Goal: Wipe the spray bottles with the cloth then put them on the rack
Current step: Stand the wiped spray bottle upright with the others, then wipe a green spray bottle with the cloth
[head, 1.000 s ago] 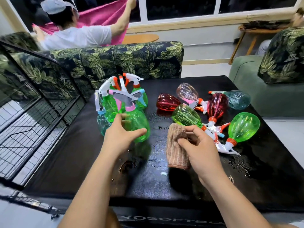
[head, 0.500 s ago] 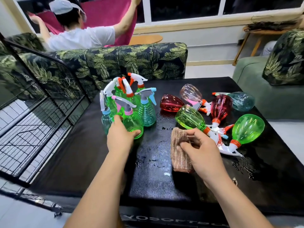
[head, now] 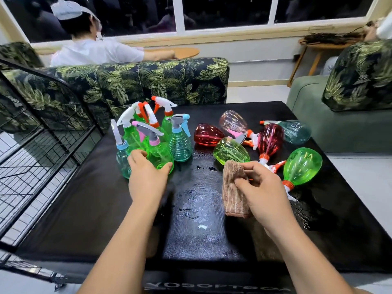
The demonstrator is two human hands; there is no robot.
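table (head: pixel 84 209): black top, carrying every bottle in view
rack (head: pixel 42 158): black wire frame just beside the table's left edge; no bottle shows on it
lying bottles (head: pixel 302 166): red, green, clear and teal ones on their sides at the right, spray heads tangled; pulling one out could drag or roll a neighbour toward the edge
standing bottles (head: pixel 180 143): upright at the left, packed touching; a nudge to one could topple the others
wet patch (head: pixel 197 200): sheen and droplets between the hands; a bottle set down here gets wet again
green bottle (head: pixel 161 155): pink collar, upright at the front of the standing bottles, touching them
cloth (head: pixel 233 187): brown, ribbed, folded, hanging just over the table
left hand (head: pixel 146 177): fingers and thumb curled round the green bottle's base; a damp body could slip as it lifts
right hand (head: pixel 263 187): pinching the cloth's upper part; a loose pinch could drop it into the wet patch
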